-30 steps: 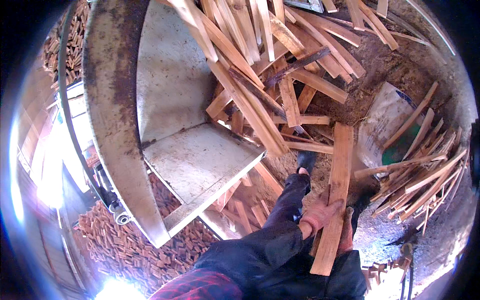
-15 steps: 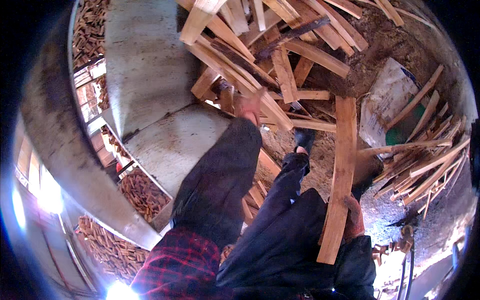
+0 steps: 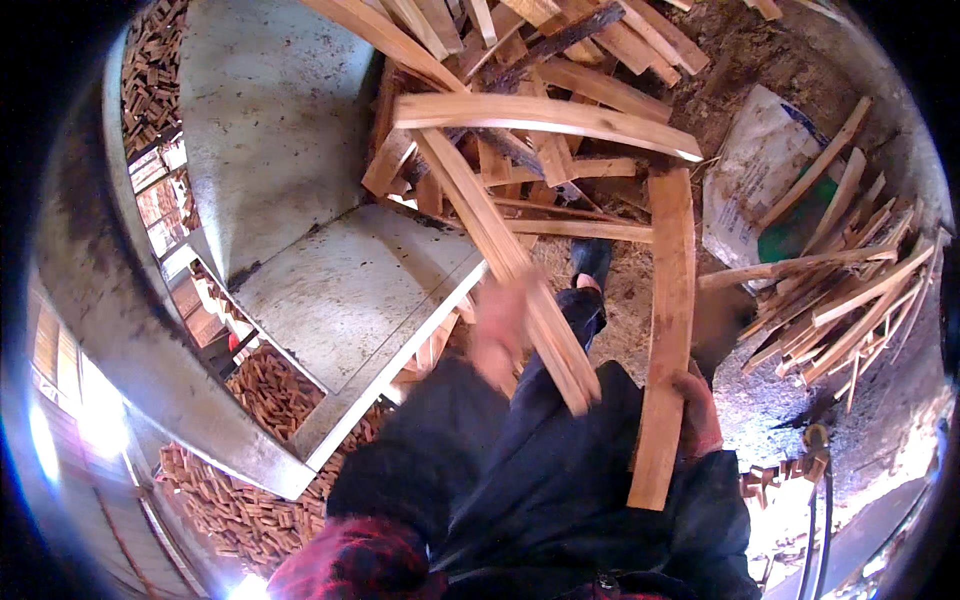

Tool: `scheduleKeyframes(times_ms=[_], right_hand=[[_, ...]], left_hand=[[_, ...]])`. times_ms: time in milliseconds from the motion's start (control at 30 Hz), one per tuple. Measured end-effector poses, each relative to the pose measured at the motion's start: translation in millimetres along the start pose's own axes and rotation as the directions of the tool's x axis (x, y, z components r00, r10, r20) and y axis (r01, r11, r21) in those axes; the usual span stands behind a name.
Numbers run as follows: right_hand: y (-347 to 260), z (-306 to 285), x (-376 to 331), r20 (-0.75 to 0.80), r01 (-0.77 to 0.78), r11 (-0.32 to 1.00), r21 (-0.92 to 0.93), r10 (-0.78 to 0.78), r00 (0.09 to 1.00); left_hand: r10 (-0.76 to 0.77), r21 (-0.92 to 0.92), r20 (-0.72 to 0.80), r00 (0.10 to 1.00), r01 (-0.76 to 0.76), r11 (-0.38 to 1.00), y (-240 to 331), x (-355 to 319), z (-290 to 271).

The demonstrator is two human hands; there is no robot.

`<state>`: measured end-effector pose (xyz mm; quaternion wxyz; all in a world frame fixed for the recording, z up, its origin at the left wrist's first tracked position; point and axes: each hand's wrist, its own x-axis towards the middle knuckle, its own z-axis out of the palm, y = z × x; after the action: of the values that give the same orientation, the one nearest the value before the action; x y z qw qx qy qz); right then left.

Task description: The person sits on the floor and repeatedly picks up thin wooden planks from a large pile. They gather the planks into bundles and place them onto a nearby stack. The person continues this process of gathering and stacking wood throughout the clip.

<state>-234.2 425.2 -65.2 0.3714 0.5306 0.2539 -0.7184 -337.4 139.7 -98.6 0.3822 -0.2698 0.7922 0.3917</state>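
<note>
A long wooden plank (image 3: 467, 205) slants across the middle of the head view, and my left hand (image 3: 500, 325), blurred by motion, is closed around its nearer half. Its far end crosses the loose plank pile under another plank (image 3: 545, 117), which lies crosswise. On the right my right hand (image 3: 700, 410), in a reddish glove or covering, has its fingers wrapped around the edge of an upright plank (image 3: 668, 300). That plank stretches from near my lap toward the pile, and part of the hand is hidden behind it.
Left of me stands a grey metal surface (image 3: 290, 110) with a pale-edged lower panel (image 3: 370, 290). Stacks of short wood pieces (image 3: 240, 500) lie below. At right are a white and green sack (image 3: 755, 170) and a heap of thin offcuts (image 3: 850, 310).
My left hand has drawn back from the pile toward me, bringing a plank with it. A plank now lies crosswise at the pile. The right hand keeps its plank, almost unmoved.
</note>
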Motion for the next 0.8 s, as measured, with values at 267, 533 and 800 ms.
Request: scheduleKeyframes(times_ms=[267,533,800], right_hand=[[18.9,-26.8,-41.0,0.046,-0.012,0.983,0.184,0.003,0.999],[-0.5,-47.9,-66.1,0.003,0.104,0.987,0.121,-0.105,0.994],[0.3,-85.3,-20.4,-0.013,0.433,0.878,0.206,-0.44,0.898]], left_hand=[[-0.41,-0.129,0.291,0.864,0.46,0.878,19.2,-145.1,136.9],[-0.234,-0.419,0.345,0.909,0.372,0.828,63.4,-173.4,160.2],[0.149,-0.174,0.35,0.925,-0.092,0.98,67.8,-124.6,185.4]])
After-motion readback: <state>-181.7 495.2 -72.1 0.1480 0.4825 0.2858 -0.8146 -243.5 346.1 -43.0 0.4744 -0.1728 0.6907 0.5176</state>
